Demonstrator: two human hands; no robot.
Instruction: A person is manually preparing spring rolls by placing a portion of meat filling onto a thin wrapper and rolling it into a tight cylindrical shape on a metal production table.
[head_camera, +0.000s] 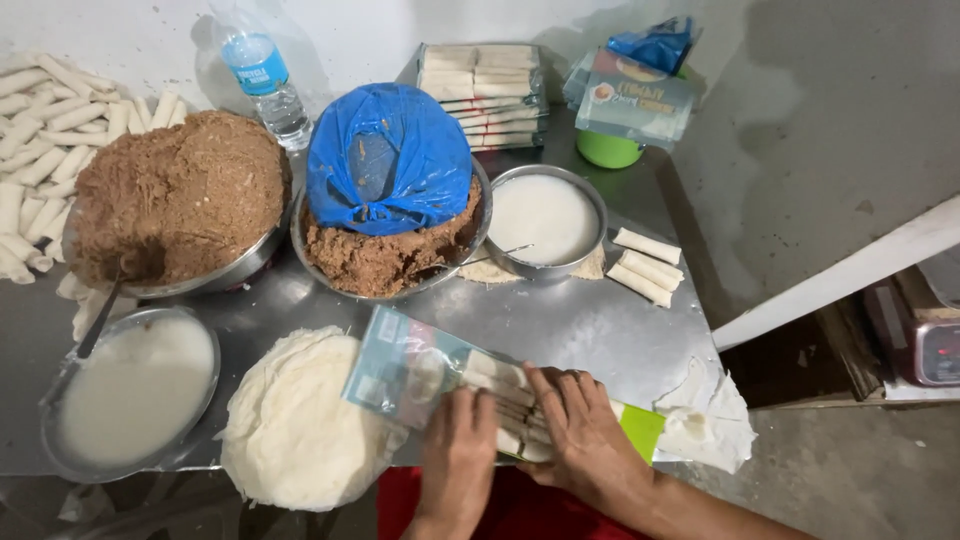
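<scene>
Left hand (458, 440): fingers flat, pressed on rolls inside clear packet (440, 385). Right hand (580, 430): fingers spread over same rolls, holding row down; nothing pinched.

Packet location: near table edge (600, 330), centre, tilted, left end overlapping wrapper stack (295, 425).

Risks, judged:
- Uneven pressure: rolls could slide out of line or crush.
- Packet near edge: could slip off toward person.
- Bowl of white liquid (135, 390) near left: elbow knock could spill it.

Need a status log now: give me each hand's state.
Left hand: fingers flat, pressing rolls into the clear packet; no closed grip.
Right hand: open, fingers spread on the same packet's rolls.
</scene>
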